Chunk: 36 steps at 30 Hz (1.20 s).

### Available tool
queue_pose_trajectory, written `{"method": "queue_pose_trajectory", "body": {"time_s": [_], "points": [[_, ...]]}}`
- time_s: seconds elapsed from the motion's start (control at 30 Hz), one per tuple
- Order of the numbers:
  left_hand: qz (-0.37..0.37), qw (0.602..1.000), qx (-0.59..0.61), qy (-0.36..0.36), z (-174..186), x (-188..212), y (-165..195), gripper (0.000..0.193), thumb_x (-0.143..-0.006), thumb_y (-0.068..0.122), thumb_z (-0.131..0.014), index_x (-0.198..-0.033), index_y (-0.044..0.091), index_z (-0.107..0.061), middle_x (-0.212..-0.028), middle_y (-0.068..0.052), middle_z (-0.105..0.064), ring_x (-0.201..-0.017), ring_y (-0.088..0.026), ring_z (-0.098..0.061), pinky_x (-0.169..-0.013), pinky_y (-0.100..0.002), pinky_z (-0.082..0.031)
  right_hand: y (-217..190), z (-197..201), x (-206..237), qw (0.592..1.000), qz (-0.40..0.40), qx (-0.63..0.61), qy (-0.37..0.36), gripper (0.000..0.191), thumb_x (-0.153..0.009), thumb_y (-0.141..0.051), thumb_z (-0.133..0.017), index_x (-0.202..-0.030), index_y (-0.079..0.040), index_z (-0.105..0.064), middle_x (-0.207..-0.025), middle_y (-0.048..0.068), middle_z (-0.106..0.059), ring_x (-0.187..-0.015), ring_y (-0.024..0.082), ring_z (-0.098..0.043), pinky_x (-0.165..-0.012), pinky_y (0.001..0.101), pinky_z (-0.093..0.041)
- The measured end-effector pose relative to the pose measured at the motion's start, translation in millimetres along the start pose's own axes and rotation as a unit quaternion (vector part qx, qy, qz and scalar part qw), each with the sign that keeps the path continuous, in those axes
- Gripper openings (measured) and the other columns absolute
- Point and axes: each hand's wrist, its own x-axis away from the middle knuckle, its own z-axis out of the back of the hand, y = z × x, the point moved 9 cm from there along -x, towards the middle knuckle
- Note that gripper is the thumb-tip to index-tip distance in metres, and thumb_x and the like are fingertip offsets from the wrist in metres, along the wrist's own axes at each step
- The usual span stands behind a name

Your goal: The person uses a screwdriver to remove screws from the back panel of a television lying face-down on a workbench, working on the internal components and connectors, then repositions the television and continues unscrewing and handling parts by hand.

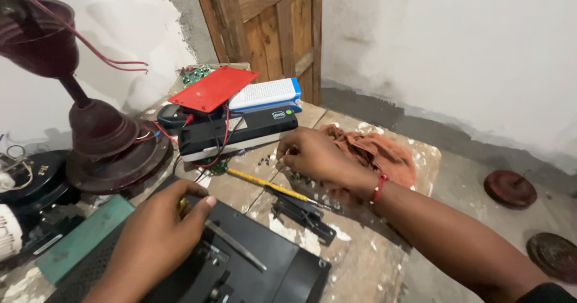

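My left hand (157, 231) grips a screwdriver (231, 244) by its yellowish handle, the metal shaft lying across a black device casing (282, 273) at the near edge. My right hand (312, 154) reaches forward over the table, fingertips pinched on something tiny near several small dark screws (264, 159); what it pinches is too small to tell. A red cord is tied around that wrist. A yellow-handled screwdriver (267, 184) lies between the hands, next to a black bracket (303, 213).
A black box with red wires (240, 132), a red board (213, 88) and a white-blue box (267, 94) stand at the back. A dark red fan housing (102, 141) is left, an orange rag (375, 153) right. Round discs (509, 189) lie on the floor.
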Motion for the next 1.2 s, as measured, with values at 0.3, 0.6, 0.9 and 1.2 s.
{"method": "queue_pose_trajectory", "body": {"time_s": [0.3, 0.6, 0.9, 1.2], "points": [[0.015, 1.000, -0.020, -0.007, -8, -40, 22, 0.037, -0.092, 0.045, -0.069, -0.116, 0.017, -0.069, -0.083, -0.016, -0.075, -0.083, -0.034, -0.074, -0.079, -0.046, -0.055, 15, -20, -23, 0.999, -0.037, 0.001, -0.039, 0.011, -0.079, -0.015, -0.075, -0.087, -0.008, -0.077, -0.085, 0.012, -0.074, -0.082, 0.027, -0.074, -0.072, 0.0400, -0.056], [0.006, 1.000, 0.004, -0.020, -16, -47, 27, 0.035, -0.093, 0.041, -0.065, -0.116, 0.014, -0.068, -0.093, -0.008, -0.082, -0.093, -0.031, -0.075, -0.087, -0.044, -0.055, 17, 4, -17, 0.998, -0.050, -0.032, -0.017, 0.025, -0.080, -0.017, -0.076, -0.101, -0.005, -0.073, -0.091, 0.012, -0.070, -0.082, 0.024, -0.073, -0.074, 0.0367, -0.056], [-0.042, 0.997, 0.065, 0.020, -27, -66, 15, 0.033, -0.097, 0.036, -0.062, -0.113, 0.008, -0.070, -0.095, -0.013, -0.080, -0.092, -0.028, -0.077, -0.084, -0.042, -0.056, -12, 23, -5, 0.998, 0.040, 0.017, 0.053, 0.028, -0.086, -0.018, -0.074, -0.109, -0.004, -0.069, -0.101, 0.014, -0.064, -0.089, 0.030, -0.070, -0.078, 0.0403, -0.055], [0.090, 0.969, 0.225, -0.050, -40, -67, -21, 0.030, -0.105, 0.034, -0.060, -0.121, 0.009, -0.067, -0.071, -0.006, -0.051, -0.060, -0.021, -0.042, -0.053, -0.040, -0.034, -12, 29, 4, 0.993, 0.077, 0.022, 0.091, 0.026, -0.089, -0.020, -0.073, -0.109, -0.005, -0.068, -0.102, 0.014, -0.064, -0.092, 0.032, -0.069, -0.079, 0.0416, -0.055]]}}
